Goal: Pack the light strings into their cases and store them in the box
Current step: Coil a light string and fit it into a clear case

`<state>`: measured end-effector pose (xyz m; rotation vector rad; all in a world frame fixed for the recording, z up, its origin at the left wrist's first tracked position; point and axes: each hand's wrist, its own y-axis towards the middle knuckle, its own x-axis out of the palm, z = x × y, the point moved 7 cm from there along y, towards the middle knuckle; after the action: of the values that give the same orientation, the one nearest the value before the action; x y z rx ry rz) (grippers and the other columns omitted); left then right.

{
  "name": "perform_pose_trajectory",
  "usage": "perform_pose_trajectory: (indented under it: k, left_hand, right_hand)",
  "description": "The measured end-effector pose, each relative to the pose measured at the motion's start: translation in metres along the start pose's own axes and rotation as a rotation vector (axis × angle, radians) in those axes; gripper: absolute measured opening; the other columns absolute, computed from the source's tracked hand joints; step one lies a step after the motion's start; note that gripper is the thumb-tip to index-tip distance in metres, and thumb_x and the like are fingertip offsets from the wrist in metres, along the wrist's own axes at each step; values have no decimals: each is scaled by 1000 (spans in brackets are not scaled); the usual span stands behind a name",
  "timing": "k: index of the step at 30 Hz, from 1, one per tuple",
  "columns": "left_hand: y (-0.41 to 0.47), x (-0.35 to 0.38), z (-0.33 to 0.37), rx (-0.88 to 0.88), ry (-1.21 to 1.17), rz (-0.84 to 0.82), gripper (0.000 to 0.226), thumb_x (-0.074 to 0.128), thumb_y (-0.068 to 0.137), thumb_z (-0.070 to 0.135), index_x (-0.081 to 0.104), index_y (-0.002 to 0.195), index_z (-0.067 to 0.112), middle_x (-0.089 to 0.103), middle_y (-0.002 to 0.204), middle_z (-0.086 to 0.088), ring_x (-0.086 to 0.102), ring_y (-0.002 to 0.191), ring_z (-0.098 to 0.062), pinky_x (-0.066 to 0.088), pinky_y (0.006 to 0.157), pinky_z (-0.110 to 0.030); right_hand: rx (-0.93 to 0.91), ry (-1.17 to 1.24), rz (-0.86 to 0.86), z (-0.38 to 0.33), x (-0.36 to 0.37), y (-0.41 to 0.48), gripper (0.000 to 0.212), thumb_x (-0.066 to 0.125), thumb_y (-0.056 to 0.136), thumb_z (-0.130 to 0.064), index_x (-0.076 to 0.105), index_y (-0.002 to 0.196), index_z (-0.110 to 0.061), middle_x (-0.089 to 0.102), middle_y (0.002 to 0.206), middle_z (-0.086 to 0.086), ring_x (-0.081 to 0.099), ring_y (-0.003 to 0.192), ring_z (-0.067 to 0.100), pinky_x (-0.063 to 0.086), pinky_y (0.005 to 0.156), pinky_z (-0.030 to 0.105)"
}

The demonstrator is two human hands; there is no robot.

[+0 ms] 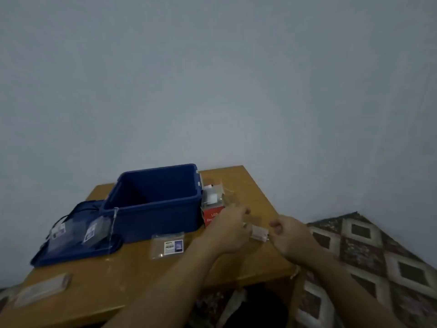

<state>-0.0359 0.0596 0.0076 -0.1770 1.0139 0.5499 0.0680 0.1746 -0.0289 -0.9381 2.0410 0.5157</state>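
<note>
An open blue plastic box (151, 209) stands on the wooden table (132, 275), its inside dark. Its blue lid (71, 252) lies to the left with two clear cases (78, 233) on it. A flat clear case with a label (169, 247) lies in front of the box. Between my hands is a small clear piece of a light string (259, 233). My left hand (230, 229) holds one end of it, and my right hand (287, 234) pinches the other end with curled fingers. A red LED carton (211, 215) stands behind my left hand, right of the box.
Clear packaging (212, 194) sits on top of the red carton. Another clear case (42, 290) lies at the table's near left corner. A patterned rug (369, 256) covers the floor on the right. A plain wall rises behind the table.
</note>
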Motion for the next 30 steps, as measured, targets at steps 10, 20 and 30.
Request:
perform_pose_trajectory:
  k: [10, 20, 30]
  left_hand:
    - [26, 57, -27, 4, 157, -108, 59, 54, 95, 23, 34, 151, 25, 29, 156, -2, 32, 140, -24, 34, 115, -42]
    - [33, 66, -46, 30, 59, -12, 41, 58, 96, 14, 54, 135, 26, 44, 124, 8, 42, 116, -11, 37, 98, -26]
    - [-4, 36, -25, 71, -16, 70, 31, 63, 95, 17, 60, 125, 26, 45, 113, 14, 44, 104, -1, 39, 88, -15]
  right_hand:
    - [49, -169, -35, 31, 30, 6, 33, 52, 100, -37, 53, 127, -18, 51, 127, 3, 53, 114, 21, 46, 98, 35]
    - [-96, -192, -122, 22, 40, 30, 25, 53, 100, -40, 56, 118, -21, 52, 114, 4, 56, 109, 26, 44, 81, 35]
    - [-156, -96, -102, 4, 8, 5, 22, 74, 91, -32, 69, 108, -18, 54, 77, -10, 50, 69, 5, 33, 53, 13]
